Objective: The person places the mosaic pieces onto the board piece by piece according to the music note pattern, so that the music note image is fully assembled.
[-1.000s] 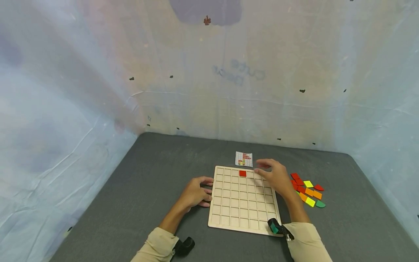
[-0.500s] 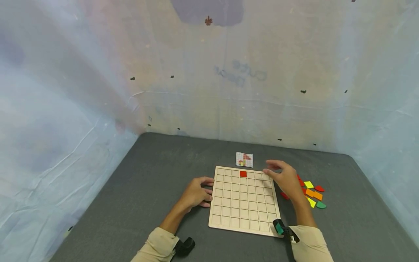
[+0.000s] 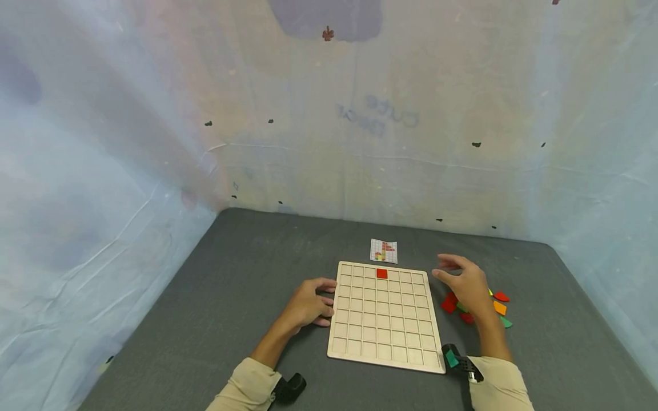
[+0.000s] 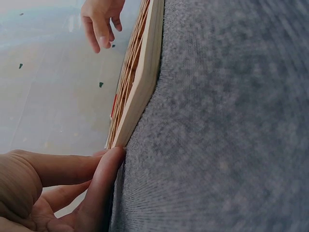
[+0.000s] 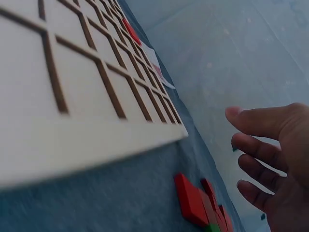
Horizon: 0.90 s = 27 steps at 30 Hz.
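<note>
A pale wooden grid board (image 3: 385, 319) lies on the table, with one red square tile (image 3: 382, 273) set in its far row. My left hand (image 3: 305, 305) rests at the board's left side. In the left wrist view its fingertips (image 4: 113, 157) touch the board edge. To the right, my right hand (image 3: 469, 285) is raised beside the loose tiles, its thumb apart from loosely bent fingers that hold nothing. Red tiles (image 3: 449, 303) lie under and left of this hand, partly hidden by it. An orange tile (image 3: 500, 308) shows right of the wrist.
A small printed pattern card (image 3: 384, 251) lies just beyond the board's far edge. The dark grey table (image 3: 247, 257) ends at a pale fabric backdrop (image 3: 329, 171) behind and at both sides. Wrist cameras (image 3: 289, 388) sit on both forearms.
My right hand has moved right, from over the board's far right corner to the loose tiles, covering some and uncovering others. My left hand and the placed red tile stay put.
</note>
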Tool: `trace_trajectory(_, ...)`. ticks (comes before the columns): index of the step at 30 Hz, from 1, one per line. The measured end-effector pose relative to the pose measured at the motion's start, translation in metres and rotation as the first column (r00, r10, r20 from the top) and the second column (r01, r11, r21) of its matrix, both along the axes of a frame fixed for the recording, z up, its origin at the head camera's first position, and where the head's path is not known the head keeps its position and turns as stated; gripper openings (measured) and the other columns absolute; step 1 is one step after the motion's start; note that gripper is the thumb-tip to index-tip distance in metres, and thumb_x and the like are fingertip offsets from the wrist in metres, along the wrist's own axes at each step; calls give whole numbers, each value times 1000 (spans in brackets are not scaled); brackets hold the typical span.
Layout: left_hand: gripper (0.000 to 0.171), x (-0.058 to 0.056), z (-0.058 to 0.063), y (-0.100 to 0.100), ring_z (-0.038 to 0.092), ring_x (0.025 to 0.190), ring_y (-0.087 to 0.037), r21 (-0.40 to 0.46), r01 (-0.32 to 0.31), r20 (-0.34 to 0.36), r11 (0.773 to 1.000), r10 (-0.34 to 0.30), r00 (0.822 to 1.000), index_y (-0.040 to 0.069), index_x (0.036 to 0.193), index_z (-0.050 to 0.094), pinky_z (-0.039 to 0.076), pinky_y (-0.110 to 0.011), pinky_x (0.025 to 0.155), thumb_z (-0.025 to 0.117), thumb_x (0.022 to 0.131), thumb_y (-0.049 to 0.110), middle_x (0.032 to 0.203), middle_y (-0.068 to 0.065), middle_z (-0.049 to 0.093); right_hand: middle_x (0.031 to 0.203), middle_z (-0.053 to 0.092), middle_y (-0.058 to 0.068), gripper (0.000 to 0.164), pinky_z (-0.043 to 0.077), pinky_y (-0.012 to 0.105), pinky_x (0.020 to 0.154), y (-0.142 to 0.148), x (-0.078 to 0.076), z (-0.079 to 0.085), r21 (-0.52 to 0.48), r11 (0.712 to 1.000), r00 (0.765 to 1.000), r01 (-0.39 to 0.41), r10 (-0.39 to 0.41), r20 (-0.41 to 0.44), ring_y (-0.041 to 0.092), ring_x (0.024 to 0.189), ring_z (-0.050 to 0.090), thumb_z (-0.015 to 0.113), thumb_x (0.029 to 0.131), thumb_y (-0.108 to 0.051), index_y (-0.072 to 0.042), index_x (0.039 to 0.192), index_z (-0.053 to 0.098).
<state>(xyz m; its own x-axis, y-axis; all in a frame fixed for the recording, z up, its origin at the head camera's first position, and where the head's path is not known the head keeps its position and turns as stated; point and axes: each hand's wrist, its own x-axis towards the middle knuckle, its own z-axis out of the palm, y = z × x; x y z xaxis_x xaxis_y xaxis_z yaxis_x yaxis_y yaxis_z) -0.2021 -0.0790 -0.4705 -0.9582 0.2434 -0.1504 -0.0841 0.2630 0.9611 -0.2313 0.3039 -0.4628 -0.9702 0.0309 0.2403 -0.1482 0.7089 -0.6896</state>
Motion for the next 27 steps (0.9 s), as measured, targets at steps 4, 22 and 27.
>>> trace_trajectory(4, 64, 0, 0, 0, 72, 95, -24, 2, 0, -6, 1000, 0, 1000, 0, 140, 65, 66, -36, 60, 75, 80, -18, 127, -19, 65, 128, 69, 22, 51, 53, 53, 94, 10, 2, 0, 6, 999, 999, 38, -38, 20, 40, 121, 61, 78, 99, -23, -2, 143, 63)
trace_trajectory(22, 63, -1, -3, 0, 73, 93, -23, 3, 3, -5, 1000, -3, 1000, 1, 139, 65, 66, -37, 59, 74, 80, -18, 126, -18, 66, 134, 65, 30, 50, 44, 69, 108, 27, 2, -12, 87, 994, 984, 68, -82, 159, 50, 129, 56, 77, 99, -23, 4, 139, 65)
trace_trajectory(27, 63, -1, -3, 0, 73, 93, -23, 2, 2, -4, 1000, -2, 1000, 1, 139, 65, 66, -37, 59, 74, 80, -18, 126, -18, 66, 124, 69, 30, 45, 49, 66, 101, 26, 2, -14, 111, 992, 989, 56, -70, 128, 48, 117, 62, 78, 98, -21, 8, 132, 68)
